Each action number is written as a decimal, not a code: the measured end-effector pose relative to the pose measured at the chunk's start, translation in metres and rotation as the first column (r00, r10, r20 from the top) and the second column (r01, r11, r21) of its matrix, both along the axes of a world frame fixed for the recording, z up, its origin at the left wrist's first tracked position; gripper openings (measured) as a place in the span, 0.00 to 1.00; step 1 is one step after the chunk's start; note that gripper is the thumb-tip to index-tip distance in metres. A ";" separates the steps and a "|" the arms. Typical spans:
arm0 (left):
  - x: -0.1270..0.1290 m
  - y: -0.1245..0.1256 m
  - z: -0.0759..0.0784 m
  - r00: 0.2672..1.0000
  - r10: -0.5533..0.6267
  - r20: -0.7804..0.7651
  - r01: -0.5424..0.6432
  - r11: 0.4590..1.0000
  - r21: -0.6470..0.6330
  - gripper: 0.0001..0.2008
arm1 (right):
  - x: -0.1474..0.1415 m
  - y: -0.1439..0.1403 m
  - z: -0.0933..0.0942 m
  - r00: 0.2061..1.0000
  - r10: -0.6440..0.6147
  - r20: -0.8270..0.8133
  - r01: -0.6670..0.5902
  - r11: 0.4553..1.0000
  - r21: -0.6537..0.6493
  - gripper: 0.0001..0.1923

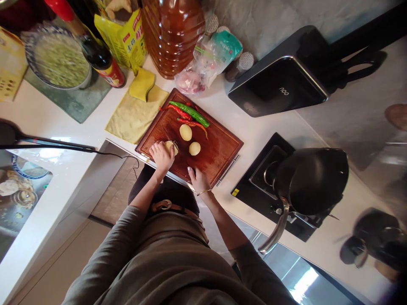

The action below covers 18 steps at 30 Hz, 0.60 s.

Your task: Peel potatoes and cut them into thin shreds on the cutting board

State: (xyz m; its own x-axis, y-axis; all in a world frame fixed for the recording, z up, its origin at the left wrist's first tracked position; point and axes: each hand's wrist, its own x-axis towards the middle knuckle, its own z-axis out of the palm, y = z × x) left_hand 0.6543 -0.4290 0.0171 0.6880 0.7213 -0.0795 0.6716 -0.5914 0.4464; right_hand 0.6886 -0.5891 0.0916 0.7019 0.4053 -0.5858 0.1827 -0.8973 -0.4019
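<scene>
My left hand [163, 156] is closed over a pale yellow, peeled potato [171, 146] near the left part of the wooden cutting board [219, 148]. A small dark edge shows beside that potato; what it belongs to is unclear. At the board's near edge, my right hand [201, 181] has its fingers curled, and whatever they grip is hidden. Between and beyond the hands lie two more pale pieces, a potato [185, 132] and another potato [194, 148]. A green chili pepper [190, 112] and several thin red chili peppers [199, 125] rest along the board's far side.
Right of the board, a black pot [313, 180] sits on a dark stove [263, 169], its handle jutting toward me. A knife block [280, 80] stands behind. A large oil jug [173, 38], sauce bottle [101, 59], yellow cloth [133, 114] and bowl [59, 59] are at back left.
</scene>
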 end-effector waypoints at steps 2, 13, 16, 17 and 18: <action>0.000 0.000 -0.001 1.000 0.005 0.000 -0.005 1.000 0.003 0.20 | 0.001 0.000 -0.001 1.000 0.019 0.010 -0.019 1.000 -0.002 0.22; 0.001 -0.001 -0.002 0.998 -0.026 -0.060 0.024 0.999 -0.031 0.17 | 0.000 0.008 -0.025 0.998 0.057 0.025 -0.056 0.998 -0.036 0.24; 0.001 -0.001 -0.002 0.997 -0.027 -0.069 0.024 0.999 -0.044 0.17 | -0.001 0.004 -0.025 1.000 0.015 0.008 -0.015 0.999 0.051 0.27; 0.001 -0.001 -0.002 0.998 -0.022 -0.066 0.019 0.999 -0.048 0.17 | -0.001 0.004 -0.023 1.000 0.010 0.008 -0.010 0.998 0.059 0.28; 0.001 -0.001 -0.002 0.998 -0.017 -0.061 0.014 0.999 -0.052 0.17 | -0.001 0.003 -0.021 1.000 0.011 0.013 -0.012 0.998 0.062 0.27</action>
